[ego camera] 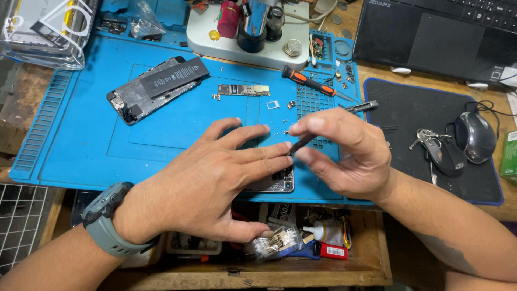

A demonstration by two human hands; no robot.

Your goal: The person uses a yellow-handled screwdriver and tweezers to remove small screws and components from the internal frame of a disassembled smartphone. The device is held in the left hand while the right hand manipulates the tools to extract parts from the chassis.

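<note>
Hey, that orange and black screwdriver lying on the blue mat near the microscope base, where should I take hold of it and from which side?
Grip the orange and black screwdriver by its thick handle at the upper-left end, coming down from above. It lies flat on the blue mat with its thin metal tip pointing lower right toward small loose parts, so the handle end is probably the safer hold.

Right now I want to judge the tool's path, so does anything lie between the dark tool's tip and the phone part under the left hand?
Yes. The left hand lies flat over the phone part, and its fingertips meet the tip of the dark tool, pinched in the right hand. Only the part's lower right corner shows.
</note>
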